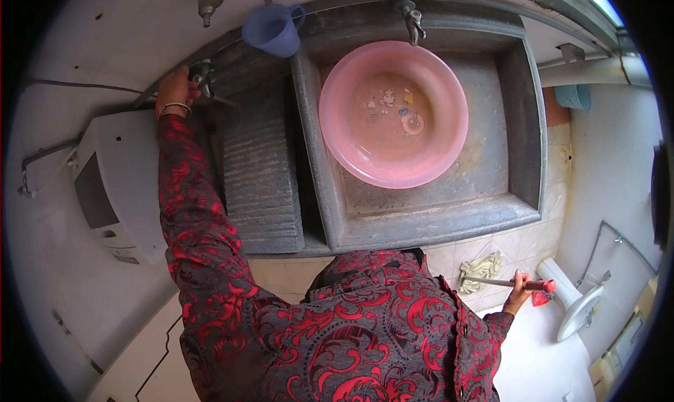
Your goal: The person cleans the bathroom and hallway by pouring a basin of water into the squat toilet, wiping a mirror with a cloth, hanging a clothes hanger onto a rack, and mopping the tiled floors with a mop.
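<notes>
My left hand (178, 92) reaches far forward, its fingers closed at a metal tap (203, 76) over the left side of the grey stone sink. A bracelet circles that wrist. Below the tap lies a ribbed washboard slab (260, 170). Low on the right, my right hand (518, 292) grips the shaft of a mop (484, 282) near its red handle end. The pale cloth-strip mop head (481, 267) shows beside the sink's front wall. A pink plastic basin (338, 153) with cartoon prints sits in the right-hand sink (484, 128).
A blue plastic mug (272, 31) stands on the back ledge. Another tap (413, 24) is above the basin. A white washing machine (116, 184) stands at left. At right are a white toilet or washbowl (581, 312), a small red object (540, 299) and a teal container (572, 97).
</notes>
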